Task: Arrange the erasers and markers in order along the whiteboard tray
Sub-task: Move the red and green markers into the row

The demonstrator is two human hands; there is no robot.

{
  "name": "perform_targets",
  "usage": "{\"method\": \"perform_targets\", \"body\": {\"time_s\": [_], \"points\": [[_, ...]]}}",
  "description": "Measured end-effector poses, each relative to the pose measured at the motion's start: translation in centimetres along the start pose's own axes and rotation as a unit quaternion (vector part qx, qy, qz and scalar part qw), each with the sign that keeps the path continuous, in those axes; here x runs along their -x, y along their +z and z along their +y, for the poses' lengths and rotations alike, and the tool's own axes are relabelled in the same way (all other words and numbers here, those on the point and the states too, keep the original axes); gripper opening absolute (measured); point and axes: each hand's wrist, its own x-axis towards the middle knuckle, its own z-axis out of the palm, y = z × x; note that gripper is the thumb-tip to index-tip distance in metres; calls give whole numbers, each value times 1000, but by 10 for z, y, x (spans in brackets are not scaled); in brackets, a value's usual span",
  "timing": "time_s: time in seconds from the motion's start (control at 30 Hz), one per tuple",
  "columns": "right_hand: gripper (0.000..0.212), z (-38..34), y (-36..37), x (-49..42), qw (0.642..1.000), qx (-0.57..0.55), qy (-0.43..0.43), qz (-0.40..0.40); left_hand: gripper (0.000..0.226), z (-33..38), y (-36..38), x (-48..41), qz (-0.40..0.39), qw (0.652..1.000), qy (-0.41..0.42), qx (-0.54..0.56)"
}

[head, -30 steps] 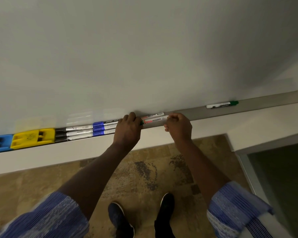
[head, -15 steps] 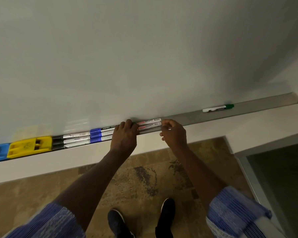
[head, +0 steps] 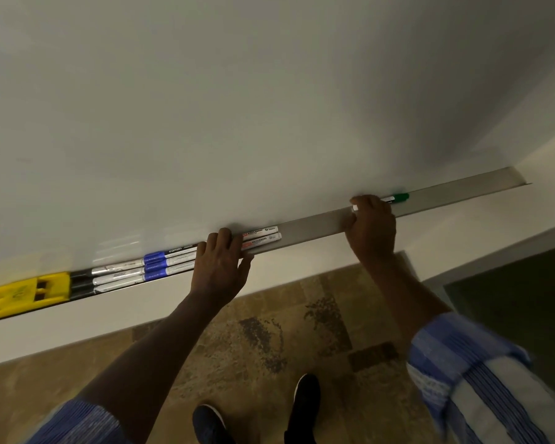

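mottled tan floor (head: 253,331), dark shoes (head: 303,408)

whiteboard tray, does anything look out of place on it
Yes: the green marker lies alone far along the tray, a bare stretch away from the red markers, blue markers and yellow eraser grouped at the other end. The right hand is on it.

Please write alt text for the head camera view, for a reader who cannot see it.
The right hand covers a green-capped marker far along the whiteboard tray; the left hand rests on the red-labelled markers beside blue-capped markers and a yellow eraser.
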Motion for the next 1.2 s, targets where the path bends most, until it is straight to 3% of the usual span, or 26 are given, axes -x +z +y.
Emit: {"method": "perform_targets", "body": {"time_s": [0.33,0.5,0.6,0.7,0.8,0.9,1.03,1.1,1.2], "points": [[18,22,-15,-22,966,197,-84,-146,49,5,0,3,-6,1000,5,-17],[8,21,-9,-22,958,197,-150,-144,52,6,-3,4,-16,1000,1,-16],[17,20,-7,-19,941,213,-222,-140,51,5,-6,6,-14,1000,-5,-8],[28,16,-6,-17,939,168,-277,-117,49,5,-8,6,-10,1000,-11,4],[17,-7,-9,-15,956,78,-277,-66,48,6,-8,9,-1,1000,-20,15],[12,-48,-24,-6,969,-108,-223,15,48,6,-8,11,2,999,-30,32],[13,-91,-34,9,938,-343,-19,45,45,7,-9,13,20,997,-33,70],[17,-103,-25,16,891,-438,120,16,44,7,-10,13,26,995,-37,94],[17,-110,-5,28,792,-544,276,-38,40,7,-10,10,24,993,-32,110]]}}
